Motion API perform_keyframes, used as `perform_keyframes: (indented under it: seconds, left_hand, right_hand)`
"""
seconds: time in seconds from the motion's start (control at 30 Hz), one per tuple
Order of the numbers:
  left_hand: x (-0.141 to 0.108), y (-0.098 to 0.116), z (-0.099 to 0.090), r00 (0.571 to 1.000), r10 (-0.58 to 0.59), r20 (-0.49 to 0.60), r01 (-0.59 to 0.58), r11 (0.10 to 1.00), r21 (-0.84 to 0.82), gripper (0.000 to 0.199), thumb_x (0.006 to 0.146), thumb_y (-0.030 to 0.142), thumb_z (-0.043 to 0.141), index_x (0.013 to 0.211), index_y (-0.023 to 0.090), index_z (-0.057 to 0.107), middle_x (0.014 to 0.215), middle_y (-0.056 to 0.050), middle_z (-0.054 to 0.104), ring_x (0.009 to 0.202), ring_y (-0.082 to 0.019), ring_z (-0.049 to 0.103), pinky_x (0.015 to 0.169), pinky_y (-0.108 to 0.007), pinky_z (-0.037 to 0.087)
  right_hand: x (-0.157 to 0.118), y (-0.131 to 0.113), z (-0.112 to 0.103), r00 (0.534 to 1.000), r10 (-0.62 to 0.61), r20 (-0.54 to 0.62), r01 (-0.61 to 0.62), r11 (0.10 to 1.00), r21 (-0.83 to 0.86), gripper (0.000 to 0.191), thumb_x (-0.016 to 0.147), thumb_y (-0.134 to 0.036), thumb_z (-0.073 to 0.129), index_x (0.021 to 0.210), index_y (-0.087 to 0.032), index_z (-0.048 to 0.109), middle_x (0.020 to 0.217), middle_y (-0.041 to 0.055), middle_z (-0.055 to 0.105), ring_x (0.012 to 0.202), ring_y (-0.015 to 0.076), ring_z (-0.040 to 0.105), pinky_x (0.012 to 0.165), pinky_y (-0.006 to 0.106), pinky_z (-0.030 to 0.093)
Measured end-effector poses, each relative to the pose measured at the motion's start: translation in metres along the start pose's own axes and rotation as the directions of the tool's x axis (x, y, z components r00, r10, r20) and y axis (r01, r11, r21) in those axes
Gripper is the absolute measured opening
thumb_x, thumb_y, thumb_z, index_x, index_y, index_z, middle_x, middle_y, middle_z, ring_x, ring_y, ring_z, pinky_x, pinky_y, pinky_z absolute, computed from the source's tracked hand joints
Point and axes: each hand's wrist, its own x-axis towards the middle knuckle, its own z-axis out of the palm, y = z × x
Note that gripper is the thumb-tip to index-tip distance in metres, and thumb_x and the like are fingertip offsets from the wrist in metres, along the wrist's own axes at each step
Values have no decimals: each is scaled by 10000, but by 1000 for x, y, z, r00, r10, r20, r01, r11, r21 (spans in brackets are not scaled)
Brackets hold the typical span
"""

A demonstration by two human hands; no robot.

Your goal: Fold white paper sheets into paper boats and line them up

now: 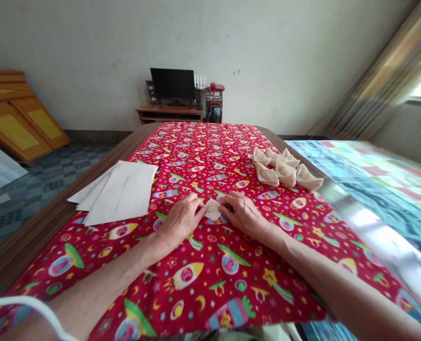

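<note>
A small folded piece of off-white paper lies low over the red patterned cloth, between my two hands. My left hand pinches its left edge with closed fingers. On the opposite edge, my right hand grips the paper between thumb and fingers. To the left rests a fanned stack of off-white paper sheets. Several folded paper boats stand grouped on the cloth at the right, beyond my right hand.
The cloth covers a brown wooden table. Against the wall are a monitor, speakers and a red telephone. A wooden cabinet stands left; a bed with a patterned cover is right. A white cable crosses the lower left.
</note>
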Motion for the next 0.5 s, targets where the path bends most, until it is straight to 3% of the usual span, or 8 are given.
perform_keyframes:
  seconds: [0.33, 0.5]
  left_hand:
    - [0, -1, 0, 1000, -7, -2, 7, 1000, 28, 230, 907, 297, 488, 723, 177, 558, 758, -5, 532, 692, -136, 543, 644, -254, 417]
    - [1, -1, -1, 1000, 0, 15, 0, 1000, 10, 242, 912, 313, 479, 727, 176, 554, 761, -5, 531, 699, -134, 548, 646, -250, 413]
  right_hand:
    - [-3, -2, 3, 996, -47, -73, 45, 999, -21, 157, 912, -298, 446, 908, -182, 551, 829, 54, 596, 787, 144, 551, 758, 262, 432]
    - [1, -1, 4, 1000, -4, -6, 4, 998, -59, 177, 902, -320, 472, 836, -181, 559, 784, 44, 584, 754, 134, 537, 731, 234, 411]
